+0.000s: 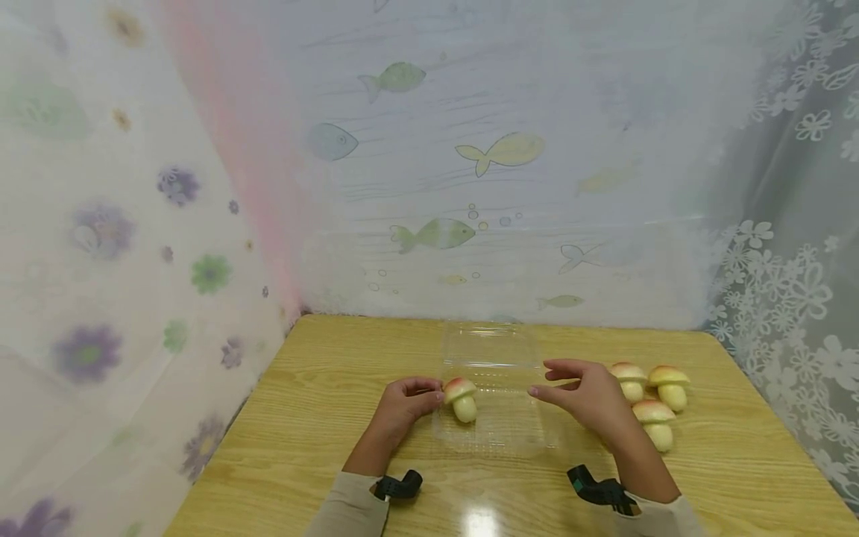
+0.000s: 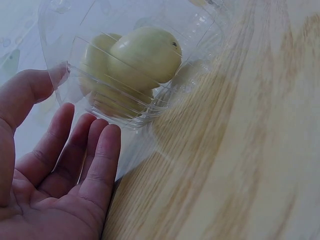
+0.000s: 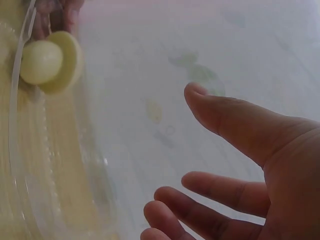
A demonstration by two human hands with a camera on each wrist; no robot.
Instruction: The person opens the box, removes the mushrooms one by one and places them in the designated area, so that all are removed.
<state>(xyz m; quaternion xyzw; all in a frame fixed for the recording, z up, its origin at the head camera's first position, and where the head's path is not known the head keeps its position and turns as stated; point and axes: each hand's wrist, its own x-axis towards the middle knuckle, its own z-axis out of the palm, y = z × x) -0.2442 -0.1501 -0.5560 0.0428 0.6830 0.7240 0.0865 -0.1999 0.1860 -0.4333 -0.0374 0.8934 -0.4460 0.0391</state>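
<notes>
A clear plastic clamshell container (image 1: 513, 421) lies opened on the table, its lid (image 1: 486, 344) tipped back toward the wall. Inside, near the left wall, sits a mushroom (image 1: 461, 403) with a pale stem and a reddish-topped cap. My left hand (image 1: 406, 403) pinches the container's left rim; in the left wrist view its thumb (image 2: 37, 85) is on one side of the clear wall and the fingers on the other. By the right rim, my right hand (image 1: 593, 395) has thumb and fingers spread apart, and nothing lies between them in the right wrist view.
Three more mushrooms, one at the back left (image 1: 629, 382), one at the back right (image 1: 669, 386) and one in front (image 1: 654, 425), are grouped beyond my right hand. The wooden table (image 1: 302, 447) meets a fish-patterned curtain (image 1: 429, 186) at its far edge.
</notes>
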